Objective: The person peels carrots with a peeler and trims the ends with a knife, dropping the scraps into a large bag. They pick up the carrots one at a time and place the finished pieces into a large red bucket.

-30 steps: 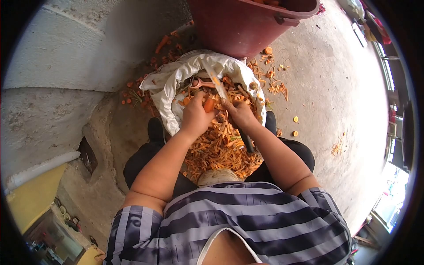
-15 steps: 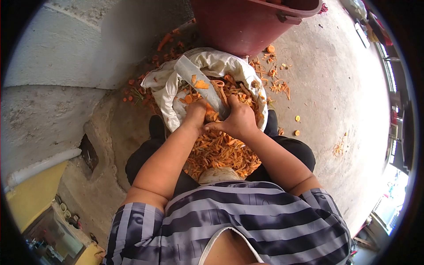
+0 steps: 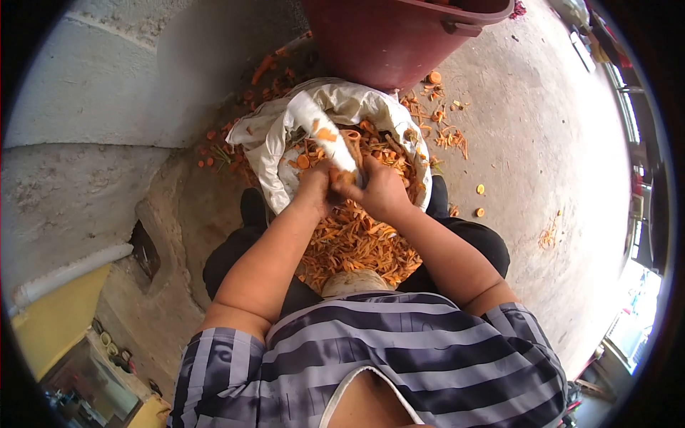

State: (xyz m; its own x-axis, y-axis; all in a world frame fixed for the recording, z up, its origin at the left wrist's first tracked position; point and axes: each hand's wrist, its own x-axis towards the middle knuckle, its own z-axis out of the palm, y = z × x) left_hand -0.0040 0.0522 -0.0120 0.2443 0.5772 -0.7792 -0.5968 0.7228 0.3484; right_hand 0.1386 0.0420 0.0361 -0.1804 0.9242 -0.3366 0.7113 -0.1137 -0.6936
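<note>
From my end: right hand (image 3: 385,192) closed round knife (image 3: 334,146), left hand (image 3: 314,187) curled on carrot (image 3: 343,177), both over sack (image 3: 267,160). Deep peelings (image 3: 357,246) suggest much done; held carrot seems unfinished; remainder, I cannot tell.

Left arm (image 3: 264,253): reaching forward, angled inward | Right arm (image 3: 457,257): same, mirrored | Left hand (image 3: 315,187): fingers curled | Right hand (image 3: 385,191): closed, thumb toward left

Over on the left, I've got a white pipe (image 3: 71,274) running between rough grey concrete (image 3: 68,207) and a yellow surface (image 3: 57,317).
</note>
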